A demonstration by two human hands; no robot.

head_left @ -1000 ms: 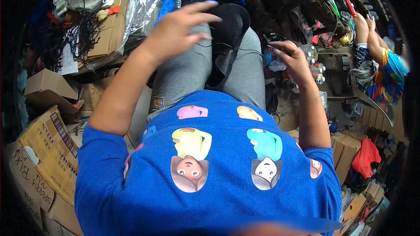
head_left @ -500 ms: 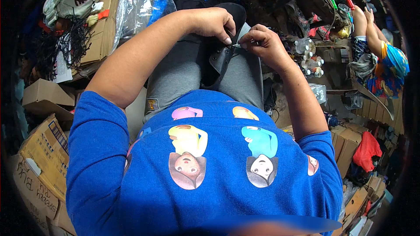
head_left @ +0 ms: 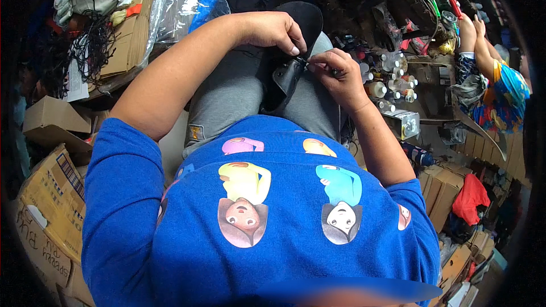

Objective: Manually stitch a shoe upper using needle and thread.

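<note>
A black shoe (head_left: 287,79) lies across my lap, on grey trousers, with its rounded toe end pointing away and its eyelet flap toward me. My left hand (head_left: 276,33) is closed over the shoe's far left side, thumb and fingers pinching near the eyelets. Just right of it, my right hand (head_left: 335,71) is closed, thumb and forefinger pinching what looks like the end of a thin shoelace (head_left: 305,61) at the eyelets. The lace is mostly hidden by fingers and hard to make out.
Black laces (head_left: 94,57) hang at the left beside cardboard (head_left: 129,40) and clear plastic (head_left: 176,17). Small bottles (head_left: 392,82) cluster to the right. Another person's arm (head_left: 483,51) is at the far right. Cardboard boxes (head_left: 54,193) stand lower left.
My right hand has moved slightly down and closer to the eyelets. The pale tip seen between my hands earlier is less visible. My left hand stays at the shoe.
</note>
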